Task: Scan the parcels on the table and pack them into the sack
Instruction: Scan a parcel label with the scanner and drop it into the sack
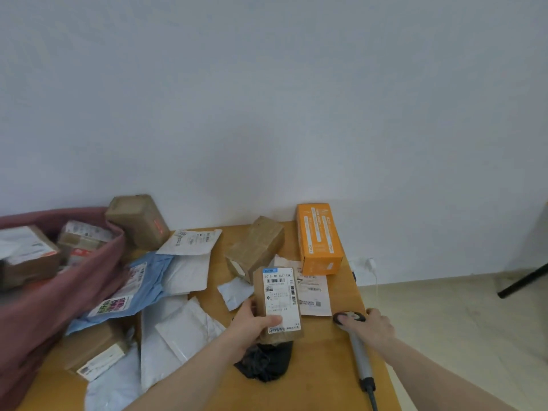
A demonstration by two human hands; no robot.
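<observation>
Head view, nearest first: two bare forearms reach in from the bottom edge over a wooden table [320, 366]. The left hand [252, 324] grips a small brown parcel [278, 304] from its lower left side, thumb lying across the white shipping label, so the label with its barcodes faces up toward the camera; the parcel's lower end sits over a crumpled black bag [264, 363] on the tabletop. The right hand [373, 326] rests on a handheld scanner [357, 345] that lies along the table's right edge, fingers draped over its dark head; whether they actually curl round it I cannot tell. The scanner's grey handle and black cable run back toward the bottom of the frame. To the left of the forearms lie several white mailers [175, 330] overlapping one another, a brown box with a label [95, 354] near the front left corner, and a blue mailer [133, 289] with a colourful sticker. Just behind the held parcel a flat white envelope [314, 295] lies on the wood. Farther back stand a taped brown box [255, 247], tilted, and an orange carton [320, 238] upright near the wall. At the left a dusky pink sack [44, 315] gapes open with several boxes [53, 250] inside, and another brown box [139, 221] leans at its rim against the white wall [267, 99].
</observation>
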